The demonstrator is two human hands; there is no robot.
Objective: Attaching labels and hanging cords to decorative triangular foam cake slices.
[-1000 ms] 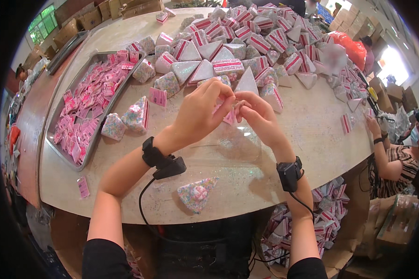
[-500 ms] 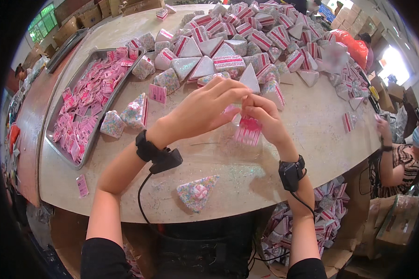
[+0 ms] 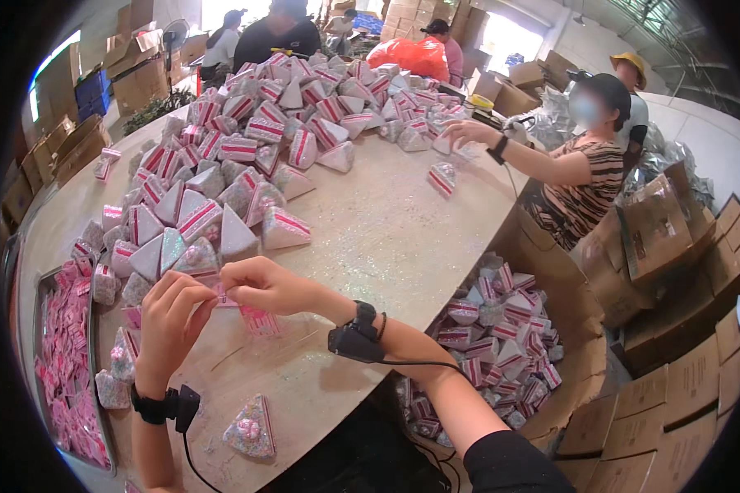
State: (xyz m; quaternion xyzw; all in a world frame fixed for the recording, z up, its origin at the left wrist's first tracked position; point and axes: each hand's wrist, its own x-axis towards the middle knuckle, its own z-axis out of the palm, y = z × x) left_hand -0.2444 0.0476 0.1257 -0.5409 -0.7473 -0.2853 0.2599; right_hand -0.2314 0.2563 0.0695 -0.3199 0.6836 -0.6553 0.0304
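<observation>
Left hand (image 3: 173, 316) and right hand (image 3: 270, 283) are together, fingertips pinched on pink tag (image 3: 261, 322).
The tag hangs just below the right hand, blurred, lower end slanting bodyward; I can't tell its long axis, or whether it's one or two. One sprinkled slice (image 3: 252, 429) lies between the forearms; beyond the hands, an uncountable heap of slices (image 3: 201, 220) covers the worktop (image 3: 370, 255).

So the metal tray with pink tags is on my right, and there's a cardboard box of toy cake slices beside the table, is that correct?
Not quite: the metal tray with pink tags is on your left, as the head view shows. There is a cardboard box of toy cake slices beside the table.
</observation>
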